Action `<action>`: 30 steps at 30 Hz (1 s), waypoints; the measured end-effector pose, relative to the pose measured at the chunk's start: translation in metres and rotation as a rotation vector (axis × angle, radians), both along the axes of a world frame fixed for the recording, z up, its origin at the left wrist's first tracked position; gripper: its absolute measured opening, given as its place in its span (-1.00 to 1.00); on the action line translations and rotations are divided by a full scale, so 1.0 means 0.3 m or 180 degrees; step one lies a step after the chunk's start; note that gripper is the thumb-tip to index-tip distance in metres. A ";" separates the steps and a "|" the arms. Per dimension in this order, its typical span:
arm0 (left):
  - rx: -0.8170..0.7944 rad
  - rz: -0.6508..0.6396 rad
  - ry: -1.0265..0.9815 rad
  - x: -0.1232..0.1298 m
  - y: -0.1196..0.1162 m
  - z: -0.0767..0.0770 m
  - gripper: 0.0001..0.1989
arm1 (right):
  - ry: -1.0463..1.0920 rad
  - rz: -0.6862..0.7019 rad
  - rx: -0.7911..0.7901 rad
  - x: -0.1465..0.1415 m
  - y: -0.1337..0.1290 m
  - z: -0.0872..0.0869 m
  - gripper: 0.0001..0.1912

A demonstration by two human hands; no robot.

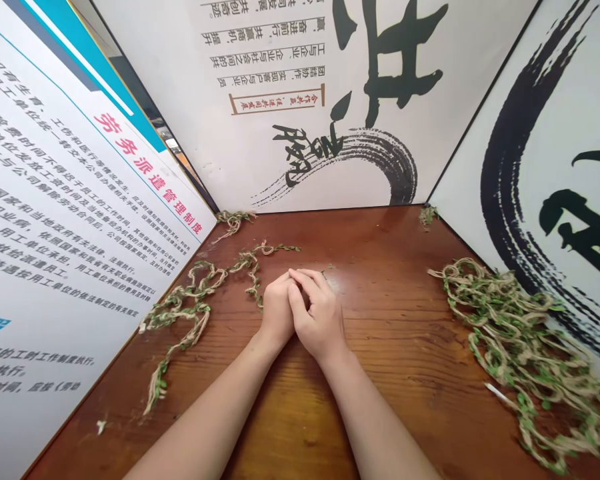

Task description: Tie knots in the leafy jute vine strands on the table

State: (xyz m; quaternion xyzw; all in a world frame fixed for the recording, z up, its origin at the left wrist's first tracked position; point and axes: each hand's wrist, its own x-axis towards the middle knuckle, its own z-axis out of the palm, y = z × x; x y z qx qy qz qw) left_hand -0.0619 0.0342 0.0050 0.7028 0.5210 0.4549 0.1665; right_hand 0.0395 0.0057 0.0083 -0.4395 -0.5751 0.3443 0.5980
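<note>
We locate the thin strand of beige twine with small green leaves (255, 288) left of frame centre, just beside the left hand (277, 308). We observe the left and right (323, 317) hands together, fingertips meeting; we cannot tell whether they enclose anything. We note a larger heap of leafy twine (530, 333), lower right, on the reddish-brown wooden table (405, 373).

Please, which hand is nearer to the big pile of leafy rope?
Right. The right hand is left of the pile; the left hand is farther left, against the right hand.
</note>
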 end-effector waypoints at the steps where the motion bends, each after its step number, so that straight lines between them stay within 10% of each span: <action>1: 0.0097 -0.0034 -0.0074 0.001 0.001 0.001 -0.77 | -0.0202 -0.0044 0.0062 0.000 0.004 -0.007 -0.64; 18: -0.0632 0.0301 0.0146 0.012 -0.017 0.010 -0.70 | -0.0531 -0.0771 -0.0019 0.043 0.054 -0.074 -0.68; 26: -0.1367 -0.0309 -0.2481 0.009 0.007 0.025 -0.63 | 0.0431 -0.0484 -0.0905 0.028 0.053 -0.057 -0.84; 30: -0.1488 -0.0631 -0.2726 0.017 0.007 0.026 -0.75 | 0.0589 -0.0329 -0.0991 0.029 0.063 -0.057 -0.77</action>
